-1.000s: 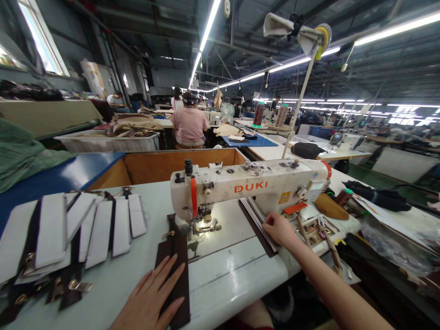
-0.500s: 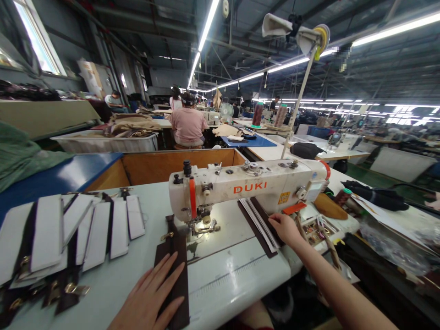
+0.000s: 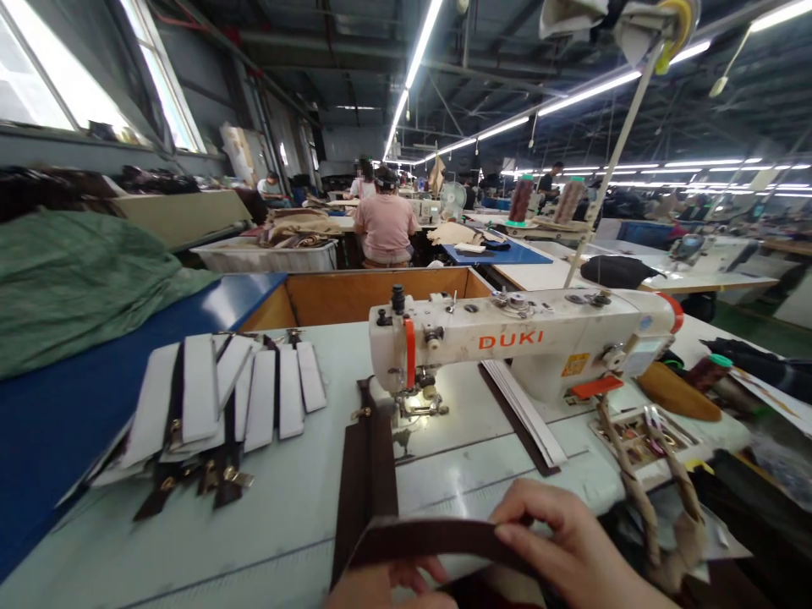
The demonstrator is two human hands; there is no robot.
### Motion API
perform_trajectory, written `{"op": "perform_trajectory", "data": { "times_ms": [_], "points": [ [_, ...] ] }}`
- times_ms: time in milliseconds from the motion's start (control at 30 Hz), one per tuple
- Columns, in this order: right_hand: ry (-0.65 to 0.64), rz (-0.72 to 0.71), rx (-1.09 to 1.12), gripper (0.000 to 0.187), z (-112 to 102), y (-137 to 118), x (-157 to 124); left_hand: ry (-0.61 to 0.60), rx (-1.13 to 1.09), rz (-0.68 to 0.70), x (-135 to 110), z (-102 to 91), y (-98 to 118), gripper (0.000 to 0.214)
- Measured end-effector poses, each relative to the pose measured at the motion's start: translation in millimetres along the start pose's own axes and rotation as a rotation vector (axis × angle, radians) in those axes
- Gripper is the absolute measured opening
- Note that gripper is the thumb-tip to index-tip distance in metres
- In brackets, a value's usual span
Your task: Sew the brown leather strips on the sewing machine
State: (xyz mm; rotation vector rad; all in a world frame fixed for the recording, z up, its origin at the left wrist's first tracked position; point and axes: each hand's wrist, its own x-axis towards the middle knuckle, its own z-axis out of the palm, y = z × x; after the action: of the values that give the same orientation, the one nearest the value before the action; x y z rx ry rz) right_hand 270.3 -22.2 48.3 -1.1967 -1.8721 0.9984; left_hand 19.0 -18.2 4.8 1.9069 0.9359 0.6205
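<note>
At the bottom of the view my right hand [image 3: 558, 541] pinches a dark brown leather strap [image 3: 437, 537], and my left hand [image 3: 386, 588] holds it from below. The strap bends over between them, and a long length [image 3: 364, 474] runs up towards the presser foot [image 3: 419, 404] of a white DUKI sewing machine [image 3: 520, 338]. Neither hand touches the machine. To the right of the foot, a stack of white-backed strips [image 3: 520, 414] lies on the machine table [image 3: 304, 541].
Several white-backed leather straps with brass fittings [image 3: 222, 397] lie left of the machine. A hardware tray [image 3: 640, 440] and tan leather piece [image 3: 678, 393] sit to the right. Behind stands a wooden bin [image 3: 374, 296]. A co-worker in a pink shirt [image 3: 385, 224] sits beyond it.
My hands have come together near the bottom of the view and lifted the strap off the table. My right hand has left the stack. The whole scene has shifted right as my head turned left.
</note>
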Motion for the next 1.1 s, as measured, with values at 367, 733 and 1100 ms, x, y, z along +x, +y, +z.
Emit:
{"op": "perform_trajectory", "data": {
  "times_ms": [367, 733, 1100],
  "points": [
    [-0.165, -0.339, -0.31, 0.045, 60, -3, 60, 0.489, 0.876, 0.322, -21, -73.9, -18, 0.036],
    [-0.522, -0.458, -0.55, 0.083, 77, -4, 73, 0.21, 1.244, 0.238, 21, -60.2, -46, 0.038],
    [-0.365, -0.65, -0.78, 0.028, 96, 14, 88, 0.202, 1.227, 0.193, 20, -61.3, -54, 0.044]
  ]
}}
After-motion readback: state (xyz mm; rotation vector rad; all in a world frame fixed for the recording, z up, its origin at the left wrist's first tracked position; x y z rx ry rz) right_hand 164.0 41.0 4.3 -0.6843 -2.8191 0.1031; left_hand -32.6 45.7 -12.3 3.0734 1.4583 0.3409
